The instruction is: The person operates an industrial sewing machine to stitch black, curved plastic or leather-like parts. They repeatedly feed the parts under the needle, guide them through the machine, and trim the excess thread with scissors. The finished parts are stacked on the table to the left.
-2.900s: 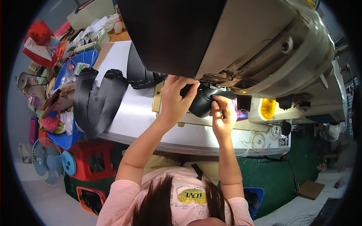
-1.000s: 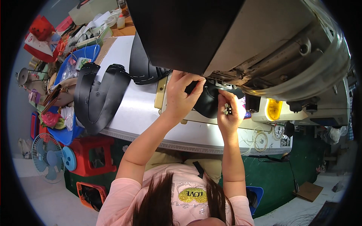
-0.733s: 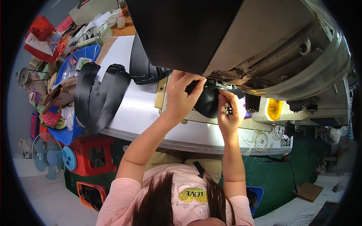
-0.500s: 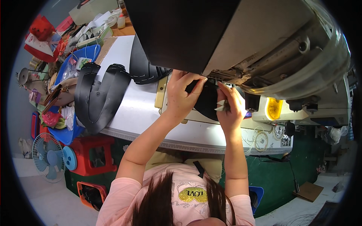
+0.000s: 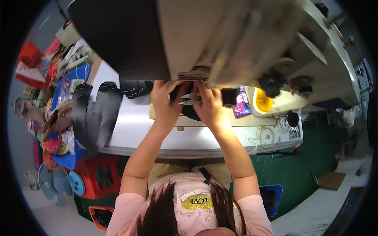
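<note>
My right hand (image 5: 208, 105) is closed round a pair of thread snips, whose two pale blades (image 5: 190, 102) stick out to the left, slightly apart. My left hand (image 5: 164, 101) is close beside it, fingers bent over a black flat piece (image 5: 191, 113) that looks like a shoe upper. Both sets of fingertips are partly hidden by the head of a sewing machine (image 5: 189, 43) overhead. More black pieces with pale stitch marks (image 5: 94, 114) lie to the left on the white table (image 5: 132, 131).
Right of my hands are a lit phone (image 5: 242, 103), a yellow oil window (image 5: 263, 101) and loose coils of thread (image 5: 266, 136). A blue basket (image 5: 69, 159) of odds and ends stands at the left, above a red stool (image 5: 96, 185) and a blue fan (image 5: 55, 179).
My view has shifted, and the machine head covers more of the middle. My right hand has come closer to the left, and the snips' blades now point between both hands.
</note>
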